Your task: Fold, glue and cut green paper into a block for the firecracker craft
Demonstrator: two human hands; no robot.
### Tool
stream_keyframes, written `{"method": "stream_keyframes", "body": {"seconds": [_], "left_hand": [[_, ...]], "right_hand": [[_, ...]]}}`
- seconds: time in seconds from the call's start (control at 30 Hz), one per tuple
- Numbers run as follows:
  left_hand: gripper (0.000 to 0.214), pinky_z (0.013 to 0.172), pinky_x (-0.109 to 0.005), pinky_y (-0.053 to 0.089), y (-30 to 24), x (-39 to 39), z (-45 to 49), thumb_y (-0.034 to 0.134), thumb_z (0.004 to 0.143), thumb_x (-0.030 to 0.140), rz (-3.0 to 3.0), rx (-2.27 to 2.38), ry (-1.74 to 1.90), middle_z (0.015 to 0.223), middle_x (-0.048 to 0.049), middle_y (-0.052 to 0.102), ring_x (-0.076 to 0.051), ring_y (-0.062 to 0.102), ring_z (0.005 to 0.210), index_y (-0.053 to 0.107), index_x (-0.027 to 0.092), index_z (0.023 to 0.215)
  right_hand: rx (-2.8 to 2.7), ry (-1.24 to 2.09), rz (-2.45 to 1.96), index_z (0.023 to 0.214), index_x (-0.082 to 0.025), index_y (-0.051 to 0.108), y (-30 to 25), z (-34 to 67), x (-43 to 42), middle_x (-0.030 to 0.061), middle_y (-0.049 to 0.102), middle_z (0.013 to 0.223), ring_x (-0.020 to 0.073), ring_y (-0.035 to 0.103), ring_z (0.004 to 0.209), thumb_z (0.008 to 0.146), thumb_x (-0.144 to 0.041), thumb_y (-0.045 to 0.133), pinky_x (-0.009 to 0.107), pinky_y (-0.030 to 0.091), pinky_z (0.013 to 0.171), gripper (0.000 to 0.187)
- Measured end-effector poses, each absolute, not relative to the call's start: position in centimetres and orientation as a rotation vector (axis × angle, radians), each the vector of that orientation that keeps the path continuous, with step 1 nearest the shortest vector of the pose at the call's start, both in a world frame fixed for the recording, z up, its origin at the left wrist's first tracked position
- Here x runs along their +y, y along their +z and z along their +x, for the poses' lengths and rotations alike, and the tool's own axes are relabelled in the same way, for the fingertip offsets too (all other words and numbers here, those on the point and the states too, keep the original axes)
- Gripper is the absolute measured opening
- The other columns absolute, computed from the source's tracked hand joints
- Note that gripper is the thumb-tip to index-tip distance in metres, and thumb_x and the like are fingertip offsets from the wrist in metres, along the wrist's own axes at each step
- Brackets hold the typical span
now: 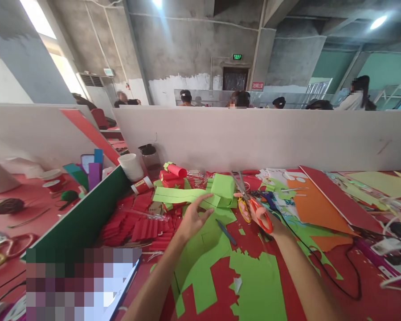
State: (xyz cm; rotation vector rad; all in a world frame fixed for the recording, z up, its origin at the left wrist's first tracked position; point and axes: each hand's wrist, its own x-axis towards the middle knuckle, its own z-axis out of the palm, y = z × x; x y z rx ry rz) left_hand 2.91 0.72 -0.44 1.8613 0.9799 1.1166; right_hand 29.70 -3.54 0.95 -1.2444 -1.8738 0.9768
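Note:
My left hand (194, 217) pinches the edge of a folded light green paper piece (200, 196) that lies over the red table. My right hand (265, 219) grips red and yellow scissors (249, 200), their blades pointing up and away near the green paper's right end. More green paper sheets (254, 285) with cut-out notches lie in front of me. A dark pen (226, 232) rests on the green paper between my hands.
Red folded paper strips (137, 227) pile up at left beside a green divider (83, 214). A white cup (131, 166), red rolls (173, 176), orange (316, 205) and dark red sheets (337, 196) and a black cable (341, 267) lie about. A white partition (270, 138) backs the table; people sit beyond.

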Motion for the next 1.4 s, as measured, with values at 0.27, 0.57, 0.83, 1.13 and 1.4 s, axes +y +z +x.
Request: {"method": "stream_keyframes", "body": {"seconds": [0.27,0.57,0.83,1.13,1.4], "left_hand": [[0.055,0.062,-0.033,0.054,1.9,1.6,3.8,0.064,0.085,0.043,1.855,0.942,1.181,0.111,-0.0097,0.067,-0.022,0.065,0.075,0.054,0.021,0.134],[0.05,0.076,-0.035,0.054,0.0,1.0,3.6,0.066,0.086,0.038,1.914,0.879,1.117,0.137,-0.0109,0.056,-0.025,0.065,0.094,0.056,0.022,0.133],[0.056,0.072,-0.034,0.055,0.1,0.3,3.9,0.068,0.085,0.039,1.816,0.781,1.025,0.143,-0.0134,0.049,-0.019,0.069,0.079,0.052,0.023,0.136],[0.06,0.063,-0.031,0.052,-0.4,0.4,4.1,0.068,0.084,0.036,1.779,0.777,0.992,0.114,-0.0122,0.064,-0.019,0.066,0.073,0.049,0.021,0.139],[0.061,0.065,-0.031,0.051,-0.4,0.3,4.1,0.068,0.085,0.037,1.761,0.776,0.975,0.089,-0.0072,0.066,-0.021,0.064,0.076,0.047,0.019,0.14]], "right_hand": [[-1.95,1.284,-1.277,0.099,-0.023,0.058,2.5,31.7,-5.0,-0.0012,0.052,0.077,0.013,0.044,0.059,0.089,-0.045,0.055,0.027,0.043,0.057,0.024],[-2.108,1.318,-1.338,0.11,-0.025,0.06,2.9,29.2,-5.1,-0.0008,0.058,0.078,0.0139,0.054,0.057,0.091,-0.043,0.052,0.027,0.043,0.054,0.027],[-2.122,1.383,-1.295,0.115,-0.022,0.06,2.0,28.7,-4.6,-0.0005,0.057,0.08,0.0122,0.053,0.055,0.09,-0.05,0.056,0.024,0.042,0.05,0.038],[-2.13,1.401,-1.287,0.105,-0.02,0.059,1.8,28.7,-4.4,-0.0017,0.054,0.079,0.0104,0.05,0.054,0.089,-0.054,0.056,0.024,0.041,0.05,0.037],[-2.117,1.413,-1.279,0.088,-0.021,0.052,1.9,28.6,-4.5,-0.0043,0.05,0.071,0.0111,0.051,0.053,0.091,-0.053,0.054,0.024,0.041,0.051,0.032]]}}
